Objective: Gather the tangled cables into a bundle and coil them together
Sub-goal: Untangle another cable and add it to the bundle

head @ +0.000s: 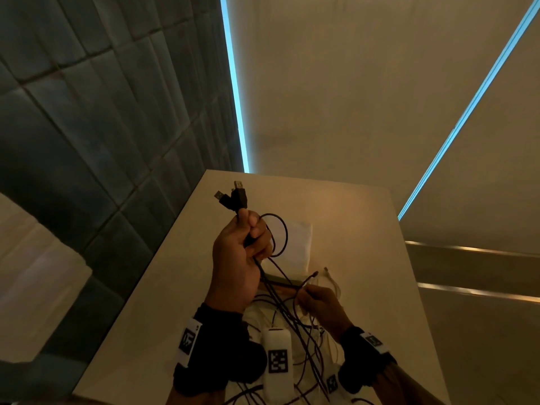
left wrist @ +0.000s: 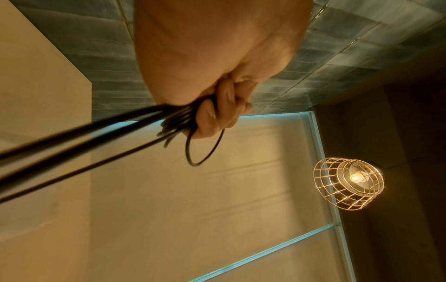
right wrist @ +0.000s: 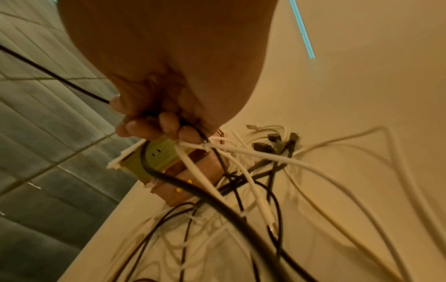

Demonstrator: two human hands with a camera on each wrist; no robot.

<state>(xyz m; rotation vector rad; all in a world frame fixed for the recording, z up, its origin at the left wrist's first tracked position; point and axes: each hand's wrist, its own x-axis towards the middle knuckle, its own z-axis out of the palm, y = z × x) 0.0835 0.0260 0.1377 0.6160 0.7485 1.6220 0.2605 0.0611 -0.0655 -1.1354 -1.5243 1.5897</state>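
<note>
My left hand [head: 242, 252] is raised above the table and grips a bunch of black cables [head: 280, 299]. Their USB plugs [head: 233, 195] stick up out of the fist and a small loop [head: 279, 235] hangs beside it. In the left wrist view the curled fingers [left wrist: 217, 112] clamp the black cables [left wrist: 79, 145]. My right hand [head: 318, 302], lower and nearer, pinches a mix of white and black cables; its fingers [right wrist: 166, 124] close on the white cables [right wrist: 241, 152]. More tangled cables [right wrist: 241, 219] lie loose on the table.
A beige table [head: 350, 217] holds a white pouch [head: 298, 244] behind the hands. A small green and brown box [right wrist: 178, 167] lies under the right hand. A white tagged device [head: 276, 361] sits near my chest. A grey tiled wall [head: 87, 112] stands left.
</note>
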